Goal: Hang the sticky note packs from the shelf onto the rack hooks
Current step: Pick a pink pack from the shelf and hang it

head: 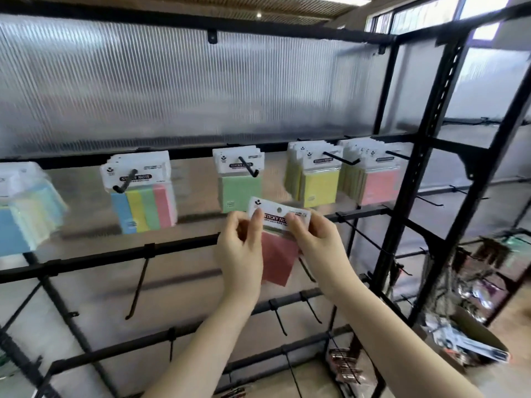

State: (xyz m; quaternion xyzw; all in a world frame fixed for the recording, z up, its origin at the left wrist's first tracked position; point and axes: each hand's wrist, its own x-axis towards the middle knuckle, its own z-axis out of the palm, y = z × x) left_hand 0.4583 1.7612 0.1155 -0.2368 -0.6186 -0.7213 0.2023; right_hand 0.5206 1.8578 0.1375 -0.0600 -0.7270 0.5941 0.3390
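Both hands hold one sticky note pack (278, 254) with a dark red pad and a white header card, in front of the black rack (115, 254). My left hand (240, 248) pinches the header's left edge. My right hand (316, 239) pinches its right edge. The pack sits just below the hook (249, 168) that carries green packs (240, 179). Other hooks on the same bar carry multicolour packs (143, 193), yellow packs (316, 176) and pink packs (376, 179). A blurred pastel pack (26, 208) hangs at far left.
Bare black hooks (138, 285) jut from the lower bars. Ribbed translucent panels back the rack. A black upright post (402, 225) stands to the right. An open cardboard box (471, 340) of packaged goods sits on the floor at lower right.
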